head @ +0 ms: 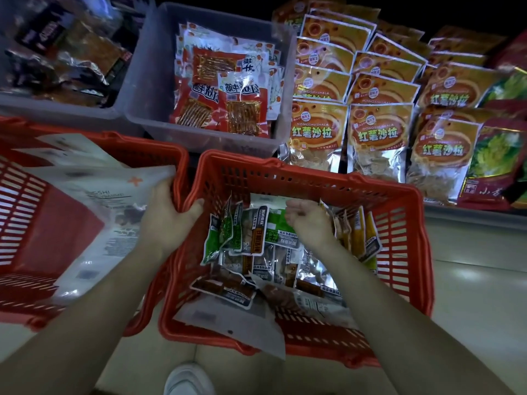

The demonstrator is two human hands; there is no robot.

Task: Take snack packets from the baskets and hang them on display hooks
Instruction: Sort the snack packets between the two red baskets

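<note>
Two red plastic baskets sit side by side below me. The left basket (114,138) holds large white snack packets. My left hand (168,220) grips the top one (114,195) by its near corner, with the thumb reaching toward the rim of the right basket (313,178). That basket is filled with several small green, brown and yellow snack packets (251,232). My right hand (308,220) hovers over them with its fingers curled into a fist, and I see nothing held in it.
A grey bin (148,81) behind the baskets holds red and white snack packets. Another grey bin (57,109) of dark packets is at the far left. Rows of orange packets (376,132) hang at the right. My white shoe (188,380) stands on the pale floor.
</note>
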